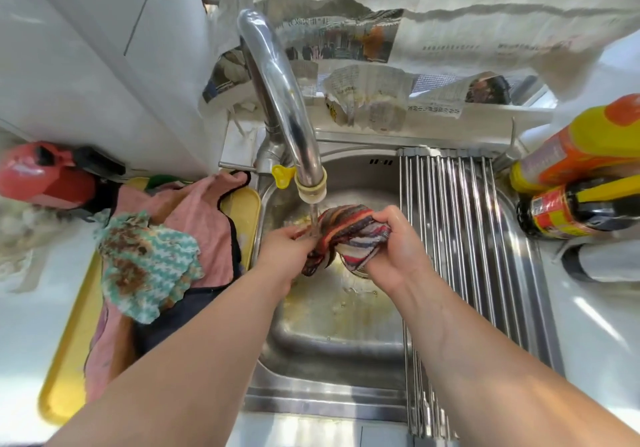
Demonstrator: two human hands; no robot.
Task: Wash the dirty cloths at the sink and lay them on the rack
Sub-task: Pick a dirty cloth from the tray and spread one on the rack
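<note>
A striped red, blue and white cloth (346, 235) is bunched up over the steel sink (329, 335), under water running from the chrome tap (277, 100). My left hand (284, 249) grips its left side and my right hand (394, 249) grips its right side. A metal roll-up rack (460, 238) lies bare across the right half of the sink. On a yellow tray (62, 377) to the left lie a stained teal-and-white cloth (145, 266), a pink cloth (204, 218) and a dark cloth (162, 325).
An orange-and-yellow bottle (581, 148) and a dark sauce bottle (581, 211) lie on the counter at the right. A red appliance (45, 176) sits at the far left. Newspaper (415, 31) covers the wall behind the tap. Yellowish residue dots the sink floor.
</note>
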